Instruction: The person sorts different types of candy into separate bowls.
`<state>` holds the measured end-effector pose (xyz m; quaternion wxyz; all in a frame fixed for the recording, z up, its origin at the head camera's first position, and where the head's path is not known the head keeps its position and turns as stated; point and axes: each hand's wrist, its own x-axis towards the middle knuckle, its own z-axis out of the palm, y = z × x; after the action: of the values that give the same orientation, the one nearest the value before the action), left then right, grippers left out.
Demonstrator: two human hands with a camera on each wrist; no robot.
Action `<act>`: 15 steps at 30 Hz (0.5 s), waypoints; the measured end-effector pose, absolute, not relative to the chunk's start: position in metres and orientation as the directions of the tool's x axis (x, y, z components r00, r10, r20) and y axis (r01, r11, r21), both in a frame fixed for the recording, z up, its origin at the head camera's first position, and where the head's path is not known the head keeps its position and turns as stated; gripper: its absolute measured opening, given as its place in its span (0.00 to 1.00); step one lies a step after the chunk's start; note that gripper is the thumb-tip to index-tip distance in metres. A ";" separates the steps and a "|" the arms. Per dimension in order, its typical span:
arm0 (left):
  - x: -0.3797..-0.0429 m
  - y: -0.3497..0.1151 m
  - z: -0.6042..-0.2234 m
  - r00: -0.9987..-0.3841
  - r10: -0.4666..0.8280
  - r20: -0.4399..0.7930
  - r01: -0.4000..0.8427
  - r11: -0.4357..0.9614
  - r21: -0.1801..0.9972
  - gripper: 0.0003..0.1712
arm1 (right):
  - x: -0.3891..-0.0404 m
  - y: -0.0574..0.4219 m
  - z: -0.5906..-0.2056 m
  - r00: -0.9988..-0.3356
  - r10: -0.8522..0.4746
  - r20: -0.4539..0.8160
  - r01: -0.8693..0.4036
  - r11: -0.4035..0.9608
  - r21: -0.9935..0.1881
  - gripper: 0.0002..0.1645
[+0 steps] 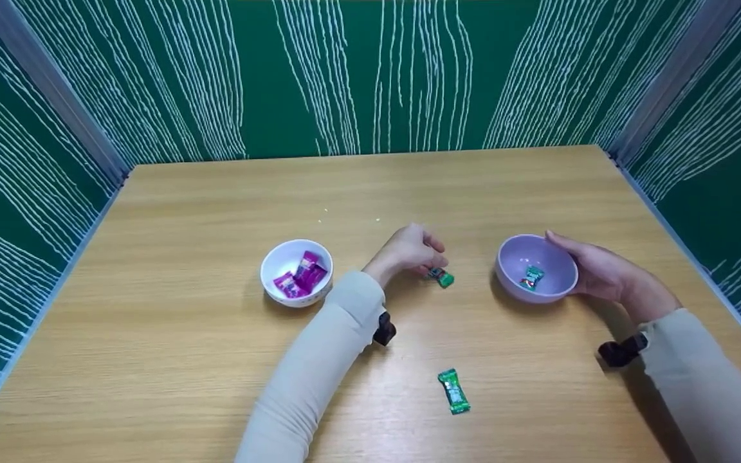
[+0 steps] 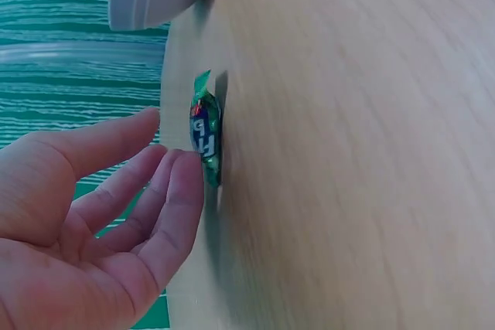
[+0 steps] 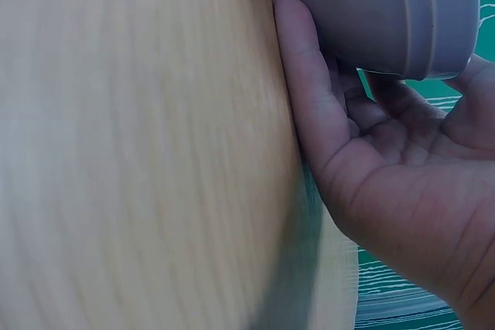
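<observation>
The left hand [image 1: 409, 251], fingers loose, touched a light, crinkly, likely slippery green candy [image 1: 440, 277] at its 4 o'clock, best pinched mid-wrapper, while the right hand [image 1: 595, 270] cupped the purple bowl [image 1: 537, 268]

**Wooden table and what rests on it**

A light wooden table [image 1: 216, 212] carries two bowls and two loose sweets. A white bowl [image 1: 277, 260] stands left of centre with magenta-wrapped sweets inside. A lilac bowl [image 1: 547, 254] stands to the right, well apart from it. Between the bowls lies a small green-wrapped candy [image 1: 441, 277]. A second green-wrapped candy [image 1: 453, 391] lies nearer the front edge, alone.
</observation>
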<state>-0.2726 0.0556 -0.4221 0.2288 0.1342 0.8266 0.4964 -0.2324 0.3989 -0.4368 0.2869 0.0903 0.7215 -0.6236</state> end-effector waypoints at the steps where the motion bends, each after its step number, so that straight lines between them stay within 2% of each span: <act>1: -0.273 0.056 -0.424 -0.859 0.454 -0.236 0.012 0.480 0.877 0.18 | -0.232 0.399 -0.438 -0.819 -0.233 -0.524 0.486 0.203 -0.850 0.35; 5: -0.272 0.060 -0.428 -0.848 0.494 -0.192 0.112 0.522 0.845 0.22 | -0.233 0.399 -0.440 -0.822 -0.250 -0.511 0.474 0.196 -0.858 0.34; 15: -0.269 0.072 -0.430 -0.812 0.561 -0.163 0.268 0.605 0.750 0.24 | -0.233 0.399 -0.440 -0.821 -0.234 -0.521 0.478 0.219 -0.851 0.44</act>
<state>-0.2686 0.0718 -0.4304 0.1949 0.2370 0.8743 0.3760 -0.2328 0.3992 -0.4401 0.2872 0.0842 0.7259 -0.6193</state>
